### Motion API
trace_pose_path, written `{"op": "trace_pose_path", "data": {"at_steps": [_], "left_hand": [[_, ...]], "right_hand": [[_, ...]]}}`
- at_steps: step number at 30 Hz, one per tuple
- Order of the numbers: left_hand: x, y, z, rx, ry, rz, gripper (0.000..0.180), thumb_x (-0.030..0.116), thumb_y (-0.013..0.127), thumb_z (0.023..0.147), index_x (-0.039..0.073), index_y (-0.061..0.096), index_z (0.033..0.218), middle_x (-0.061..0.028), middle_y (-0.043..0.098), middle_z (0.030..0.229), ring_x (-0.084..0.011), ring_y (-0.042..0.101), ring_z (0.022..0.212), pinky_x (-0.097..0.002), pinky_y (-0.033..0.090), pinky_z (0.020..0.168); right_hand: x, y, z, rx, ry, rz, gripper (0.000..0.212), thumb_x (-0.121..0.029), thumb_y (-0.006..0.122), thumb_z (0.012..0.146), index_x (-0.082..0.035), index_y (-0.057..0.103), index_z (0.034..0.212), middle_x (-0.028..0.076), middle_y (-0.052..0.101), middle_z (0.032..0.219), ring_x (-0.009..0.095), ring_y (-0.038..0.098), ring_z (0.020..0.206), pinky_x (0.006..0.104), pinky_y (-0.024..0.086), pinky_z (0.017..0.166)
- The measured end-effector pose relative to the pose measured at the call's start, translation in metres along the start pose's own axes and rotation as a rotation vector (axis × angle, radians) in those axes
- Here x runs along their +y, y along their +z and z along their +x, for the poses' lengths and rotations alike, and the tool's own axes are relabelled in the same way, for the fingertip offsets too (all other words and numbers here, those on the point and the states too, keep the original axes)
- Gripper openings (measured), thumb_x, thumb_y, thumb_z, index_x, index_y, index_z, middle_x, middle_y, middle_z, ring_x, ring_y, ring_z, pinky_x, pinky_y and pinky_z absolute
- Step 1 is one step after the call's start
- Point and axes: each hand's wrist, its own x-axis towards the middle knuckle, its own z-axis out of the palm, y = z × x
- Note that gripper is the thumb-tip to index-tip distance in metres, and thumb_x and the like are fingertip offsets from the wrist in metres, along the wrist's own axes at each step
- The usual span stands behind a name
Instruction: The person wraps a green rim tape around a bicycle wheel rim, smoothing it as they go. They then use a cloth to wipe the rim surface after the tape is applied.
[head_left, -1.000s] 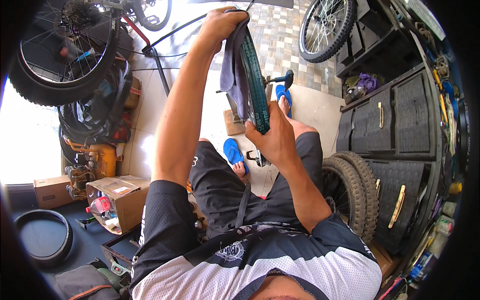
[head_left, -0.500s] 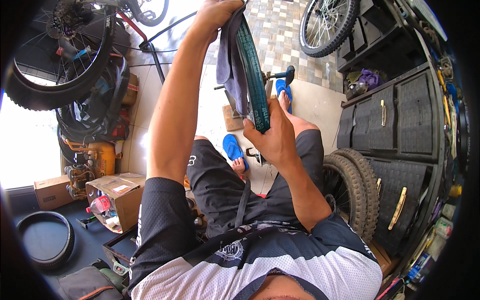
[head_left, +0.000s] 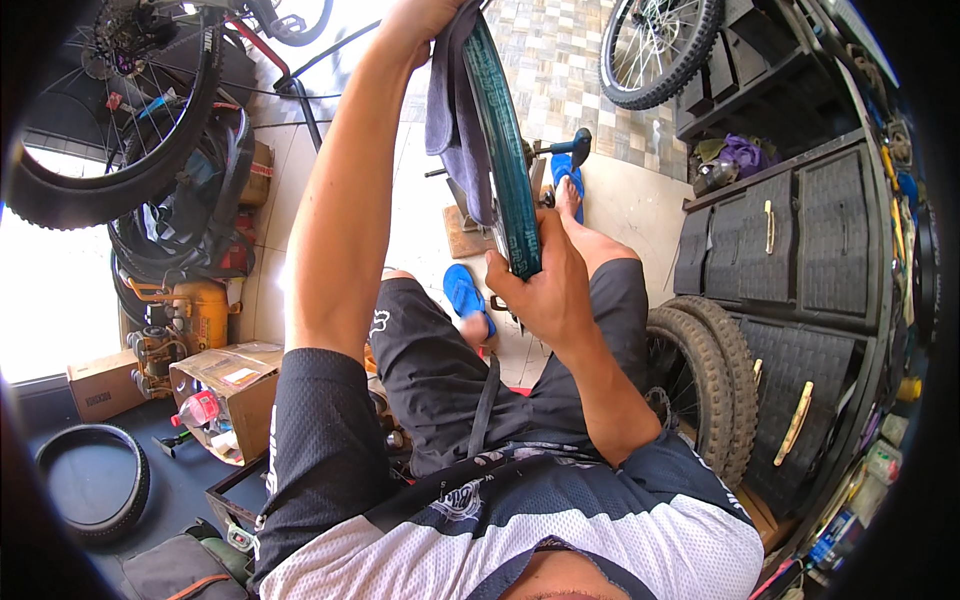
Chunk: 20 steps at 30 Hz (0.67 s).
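A bicycle wheel rim (head_left: 509,170) with a teal band along its outer face stands upright in front of me, seen nearly edge-on. My right hand (head_left: 548,288) grips its near end, thumb on one side and fingers on the other. At the far end, by the top edge, my left hand (head_left: 425,22) is closed on a grey cloth (head_left: 458,125) that hangs down along the rim's left side. Part of that hand is cut off by the picture's edge. A metal stand with a dark handle (head_left: 572,148) shows behind the rim, over a wooden block (head_left: 467,236).
Two knobby tyres (head_left: 722,385) lean at my right beside black drawers (head_left: 765,235). A bicycle wheel (head_left: 660,45) stands far right, another (head_left: 115,150) far left. On the left are an open cardboard box (head_left: 228,400), an orange compressor (head_left: 203,312) and a loose tyre (head_left: 92,480).
My left hand has moved slightly up and left, further out of the picture, and the cloth with it. My right hand keeps its hold, a little lower. Markings on the teal band have shifted.
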Motion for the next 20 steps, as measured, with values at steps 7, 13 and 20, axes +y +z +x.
{"op": "trace_pose_path", "data": {"at_steps": [7, 13, 20], "left_hand": [[-0.006, -0.008, 0.012, -0.07, -0.065, -0.109, 0.016, 0.027, 0.068, 0.097, 0.011, 0.07, 0.094, -0.0026, 0.063, 0.081, -0.017, 0.059, 0.071, -0.0366, 0.05, 0.064], [-0.014, -0.012, 0.022, -0.074, -0.121, -0.176, 0.016, 0.028, 0.069, 0.098, 0.013, 0.069, 0.094, -0.0023, 0.062, 0.079, -0.0172, 0.059, 0.069, -0.0371, 0.051, 0.062], [-0.02, -0.018, 0.033, -0.101, -0.131, -0.237, 0.019, 0.031, 0.072, 0.098, 0.013, 0.069, 0.096, -0.0025, 0.062, 0.077, -0.0179, 0.06, 0.068, -0.0382, 0.052, 0.061]], "right_hand": [[0.002, -0.001, -0.004, -0.056, 0.058, 0.024, 0.042, -0.02, 0.081, 0.086, 0.002, 0.059, 0.114, 0.016, 0.065, 0.087, 0.031, 0.068, 0.073, 0.0424, 0.055, 0.069], [0.002, -0.002, -0.006, -0.077, 0.079, 0.037, 0.043, -0.02, 0.081, 0.086, 0.003, 0.059, 0.116, 0.015, 0.066, 0.087, 0.028, 0.069, 0.072, 0.0404, 0.055, 0.068], [0.011, -0.001, -0.017, -0.097, 0.072, 0.053, 0.043, -0.02, 0.079, 0.089, 0.001, 0.059, 0.121, 0.015, 0.069, 0.089, 0.028, 0.07, 0.073, 0.0395, 0.058, 0.071]]}}
